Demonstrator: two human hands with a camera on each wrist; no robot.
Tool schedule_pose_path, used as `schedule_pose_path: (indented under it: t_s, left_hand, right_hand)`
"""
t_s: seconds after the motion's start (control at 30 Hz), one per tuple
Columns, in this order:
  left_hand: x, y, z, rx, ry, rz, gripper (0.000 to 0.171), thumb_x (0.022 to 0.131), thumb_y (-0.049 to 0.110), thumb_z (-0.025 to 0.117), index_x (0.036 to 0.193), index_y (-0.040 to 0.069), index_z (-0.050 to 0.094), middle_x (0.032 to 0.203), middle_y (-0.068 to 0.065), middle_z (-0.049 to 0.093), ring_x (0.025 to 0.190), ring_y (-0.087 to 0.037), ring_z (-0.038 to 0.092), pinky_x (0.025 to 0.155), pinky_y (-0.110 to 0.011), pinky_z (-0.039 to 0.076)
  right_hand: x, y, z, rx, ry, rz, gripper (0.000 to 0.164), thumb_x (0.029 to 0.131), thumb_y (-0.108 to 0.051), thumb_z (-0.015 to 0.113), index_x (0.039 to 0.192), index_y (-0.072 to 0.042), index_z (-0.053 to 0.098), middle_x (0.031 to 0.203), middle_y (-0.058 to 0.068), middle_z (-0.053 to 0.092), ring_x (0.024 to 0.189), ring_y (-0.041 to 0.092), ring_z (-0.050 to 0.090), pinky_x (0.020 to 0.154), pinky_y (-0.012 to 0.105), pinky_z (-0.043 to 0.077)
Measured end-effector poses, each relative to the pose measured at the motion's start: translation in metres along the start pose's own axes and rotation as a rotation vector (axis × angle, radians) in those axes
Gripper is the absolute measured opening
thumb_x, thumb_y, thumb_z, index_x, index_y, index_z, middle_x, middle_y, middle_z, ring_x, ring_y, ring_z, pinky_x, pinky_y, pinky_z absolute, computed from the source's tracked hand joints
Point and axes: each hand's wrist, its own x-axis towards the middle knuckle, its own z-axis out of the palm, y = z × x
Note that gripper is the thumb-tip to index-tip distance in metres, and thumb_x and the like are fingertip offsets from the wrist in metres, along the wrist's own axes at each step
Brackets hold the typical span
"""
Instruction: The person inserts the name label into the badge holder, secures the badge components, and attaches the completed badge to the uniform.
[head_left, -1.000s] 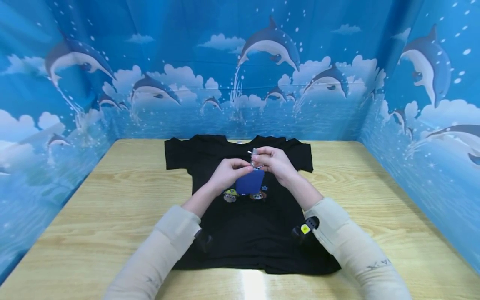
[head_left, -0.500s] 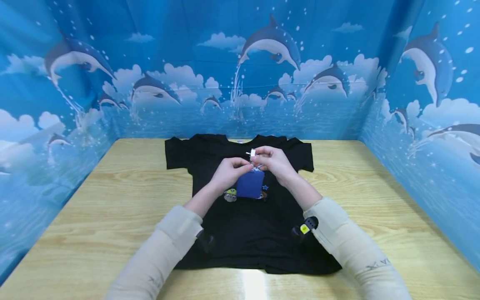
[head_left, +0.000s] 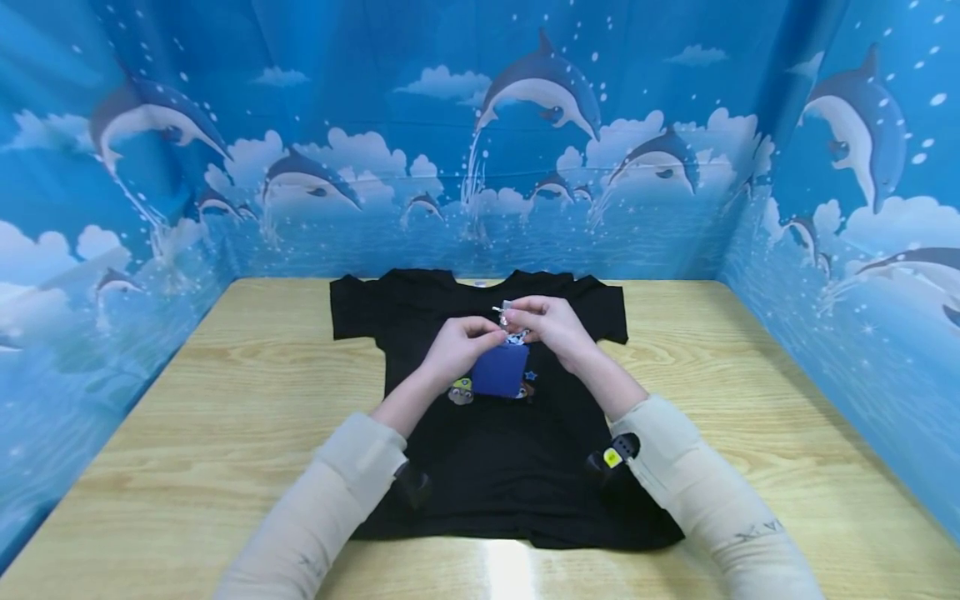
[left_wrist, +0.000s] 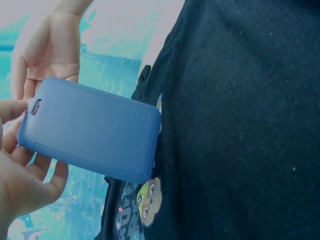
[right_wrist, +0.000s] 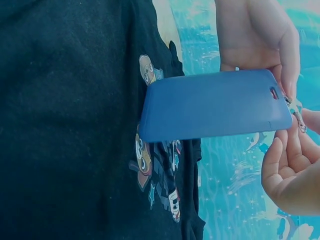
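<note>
A flat blue card holder [head_left: 501, 369] with a small slot at one end hangs over the printed front of a black T-shirt [head_left: 487, 475]. The left hand [head_left: 459, 346] pinches at its slotted end, thumb right at the slot [left_wrist: 36, 106] in the left wrist view. Above it, the right hand [head_left: 553, 329] pinches a small silver metal clip [head_left: 505, 314] between thumb and index finger. In the right wrist view, the clip [right_wrist: 300, 120] sits just beyond the holder's slotted edge, and the remaining right fingers curl behind it.
The T-shirt lies spread on a wood-grain table [head_left: 262, 425], neck toward the back. Cartoon prints [head_left: 461, 392] show beside the holder. A blue dolphin curtain [head_left: 360, 208] closes off the back and both sides.
The silver clip has turned slightly in the right fingers, its pale flat face catching light half a second ago. The holder's slotted end now shows a little lower. Both hands stay nearly in place.
</note>
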Motion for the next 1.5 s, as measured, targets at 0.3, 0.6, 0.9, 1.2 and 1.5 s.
schedule_pose_path:
  t_s: [0.3, 0.6, 0.9, 1.2, 1.5]
  left_hand:
    - [-0.0014, 0.0026, 0.0016, -0.010, -0.009, -0.010, 0.024, 0.090, 0.019, 0.060, 0.095, -0.003, 0.068, 0.089, -0.007, 0.066, 0.083, -0.019, 0.055, 0.071, -0.029, 0.040]
    - [-0.0019, 0.0021, 0.0017, 0.017, -0.027, 0.007, 0.018, 0.091, 0.018, 0.059, 0.091, 0.002, 0.067, 0.086, -0.005, 0.064, 0.080, -0.019, 0.054, 0.069, -0.029, 0.040]
    - [-0.0023, 0.0038, 0.0029, 0.016, -0.007, 0.011, 0.016, 0.090, 0.018, 0.060, 0.088, 0.003, 0.067, 0.082, -0.004, 0.063, 0.076, -0.018, 0.053, 0.067, -0.029, 0.040]
    - [-0.0038, 0.0021, 0.0060, 0.002, 0.025, 0.025, 0.019, 0.090, 0.019, 0.061, 0.092, 0.001, 0.068, 0.087, -0.005, 0.065, 0.082, -0.018, 0.056, 0.071, -0.030, 0.042]
    - [-0.0046, 0.0018, 0.0076, -0.025, 0.024, 0.047, 0.021, 0.090, 0.016, 0.060, 0.094, -0.003, 0.067, 0.088, -0.006, 0.065, 0.082, -0.019, 0.055, 0.071, -0.030, 0.041]
  right_hand:
    - [0.0007, -0.0009, -0.0036, -0.048, -0.003, -0.013, 0.031, 0.092, -0.021, 0.059, 0.112, 0.002, 0.062, 0.091, 0.008, 0.067, 0.081, 0.013, 0.061, 0.075, 0.034, 0.049]
    - [-0.0004, -0.0014, -0.0036, -0.078, -0.006, -0.023, 0.031, 0.093, -0.021, 0.058, 0.113, 0.002, 0.062, 0.096, 0.012, 0.066, 0.083, 0.015, 0.060, 0.078, 0.039, 0.048]
    - [-0.0015, -0.0023, -0.0037, -0.074, -0.010, -0.026, 0.032, 0.093, -0.022, 0.058, 0.114, 0.002, 0.061, 0.095, 0.010, 0.065, 0.084, 0.017, 0.059, 0.083, 0.047, 0.045]
    - [-0.0032, -0.0046, -0.0041, -0.076, -0.013, -0.028, 0.031, 0.093, -0.023, 0.058, 0.113, 0.001, 0.062, 0.093, 0.009, 0.065, 0.084, 0.017, 0.058, 0.082, 0.044, 0.046]
    - [-0.0043, -0.0048, -0.0047, -0.084, -0.016, -0.037, 0.031, 0.093, -0.023, 0.057, 0.112, 0.001, 0.063, 0.091, 0.006, 0.065, 0.084, 0.017, 0.058, 0.077, 0.037, 0.048]
